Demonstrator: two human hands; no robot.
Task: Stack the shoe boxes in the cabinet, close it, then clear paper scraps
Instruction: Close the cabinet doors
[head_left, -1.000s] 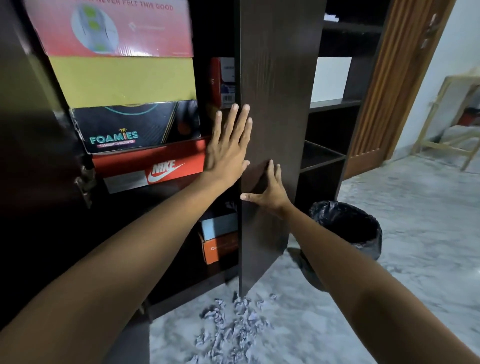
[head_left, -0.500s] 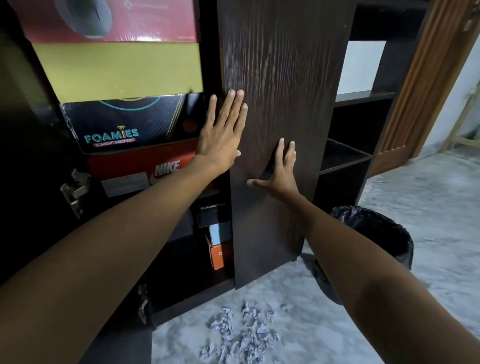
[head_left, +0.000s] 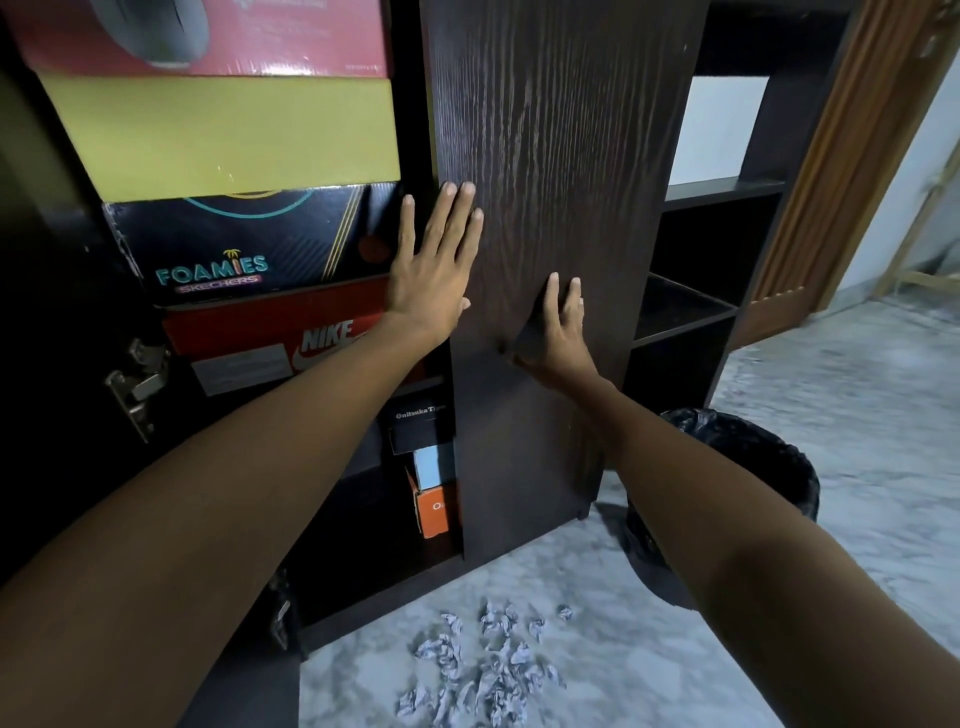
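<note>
A dark wood cabinet door (head_left: 561, 156) stands nearly flush with the cabinet front, covering the right half. My left hand (head_left: 434, 270) lies flat with straight fingers against the door's left edge. My right hand (head_left: 558, 338) presses flat on the door lower down. Left of the door the cabinet stays uncovered, showing stacked shoe boxes: a red one at top (head_left: 208, 36), a yellow box (head_left: 228, 135), a black Foamies box (head_left: 244, 244) and a red Nike box (head_left: 270, 338). Crumpled paper scraps (head_left: 483, 660) lie on the floor below.
Small boxes (head_left: 431, 467) sit on a lower shelf. The left door, with a metal hinge (head_left: 135, 384), hangs wide. A black-lined bin (head_left: 748, 478) stands on the marble floor at the right, beside dark shelves (head_left: 685, 306). A wooden room door (head_left: 841, 171) is behind.
The right cabinet door has swung inward toward the cabinet under both hands. My view has moved closer and slightly down.
</note>
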